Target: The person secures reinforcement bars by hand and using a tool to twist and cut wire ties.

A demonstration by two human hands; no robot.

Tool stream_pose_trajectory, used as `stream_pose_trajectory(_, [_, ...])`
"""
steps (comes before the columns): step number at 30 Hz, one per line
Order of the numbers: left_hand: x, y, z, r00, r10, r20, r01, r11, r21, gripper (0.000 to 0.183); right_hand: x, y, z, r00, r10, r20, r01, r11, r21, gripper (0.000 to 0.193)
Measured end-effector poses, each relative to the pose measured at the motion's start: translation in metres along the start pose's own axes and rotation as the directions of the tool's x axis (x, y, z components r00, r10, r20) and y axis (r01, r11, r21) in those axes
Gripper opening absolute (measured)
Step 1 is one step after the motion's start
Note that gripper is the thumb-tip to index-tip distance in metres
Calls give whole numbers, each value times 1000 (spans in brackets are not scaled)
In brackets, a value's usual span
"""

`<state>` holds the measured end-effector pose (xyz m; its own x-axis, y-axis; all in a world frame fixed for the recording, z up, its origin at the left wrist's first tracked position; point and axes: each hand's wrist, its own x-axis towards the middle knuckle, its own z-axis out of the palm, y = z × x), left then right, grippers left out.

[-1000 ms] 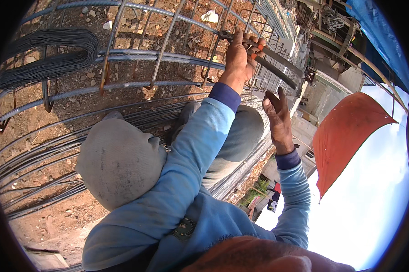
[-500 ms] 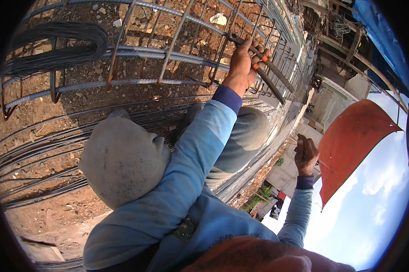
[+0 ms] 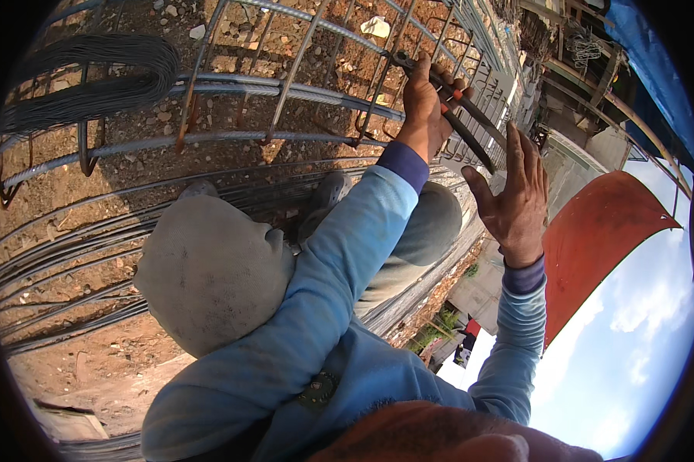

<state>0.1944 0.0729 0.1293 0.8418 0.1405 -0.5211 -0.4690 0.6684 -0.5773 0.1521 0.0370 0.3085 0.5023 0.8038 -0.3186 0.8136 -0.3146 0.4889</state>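
My left hand [image 3: 426, 108] is wrapped round a pair of pincers [image 3: 474, 112] with long dark handles and orange bands. The jaw end lies against the bars of a rebar cage [image 3: 324, 96], and the handles stand apart. Close to the handle ends is my right hand [image 3: 518, 202], its fingers stretched out and thumb spread, with nothing in it. Whether its fingertips touch a handle I cannot tell. Over the cage bars on the left hangs a looped bundle of dark tie wire [image 3: 143, 73].
Long loose steel rods [image 3: 77, 239] lie on the dirt beside my bent knees [image 3: 208, 273]. More stirrups and cage bars run off at the upper right. A red sheet [image 3: 605, 239] hangs at the right, with a blue tarp [image 3: 655, 61] and wooden poles above it.
My right hand has come up and inward to the pincers' handle ends, and its curled fingers have opened out. The left hand, still gripping the pincers, has shifted slightly right.
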Motion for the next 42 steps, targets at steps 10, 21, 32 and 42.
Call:
stream_pose_trajectory(10, [-2,3,-15,981,-91,173,81,995,65,51,54,17,30,980,-118,161,147,972,-183,73])
stream_pose_trajectory(21, [7,-6,6,990,-54,133,76,983,-165,48,69,41,38,989,-149,23,150,956,-253,55])
stream_pose_trajectory(32, [5,6,-14,962,-110,248,140,984,-106,33,114,52,7,483,69,873,-488,849,203,34])
stream_pose_trajectory(42, [15,10,-44,869,-282,407,353,929,-109,14,57,39,61,483,-70,873,-713,547,439,18])
